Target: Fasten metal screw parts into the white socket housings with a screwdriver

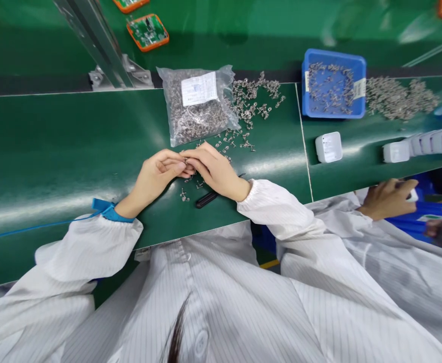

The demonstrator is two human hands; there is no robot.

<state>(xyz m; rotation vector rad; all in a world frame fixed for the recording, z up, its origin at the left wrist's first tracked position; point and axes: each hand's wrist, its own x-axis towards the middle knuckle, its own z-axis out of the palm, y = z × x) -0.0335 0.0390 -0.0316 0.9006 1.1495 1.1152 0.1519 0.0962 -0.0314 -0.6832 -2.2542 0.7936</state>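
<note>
My left hand (158, 174) and my right hand (215, 169) meet over the green workbench, fingertips pinched together. A bit of metal shows between them, looking like one of the small silvery metal pieces with coiled ends; most of it is covered by my fingers. Loose metal pieces (184, 195) lie just below my hands, and more metal pieces (248, 108) are scattered beyond the right hand. A black-handled tool (206, 199) lies partly under my right wrist. Behind my hands rests a clear plastic bag (198, 118) full of such pieces, bearing a white label (199, 88). A blue strap (117, 212) circles my left wrist.
To the right stand a blue bin (334, 108) holding metal pieces, a heap of metal pieces (402, 98), a white cup (328, 147) and a row of white cups (425, 143). A metal post (96, 40) rises behind. A co-worker's hand (389, 199) is at right.
</note>
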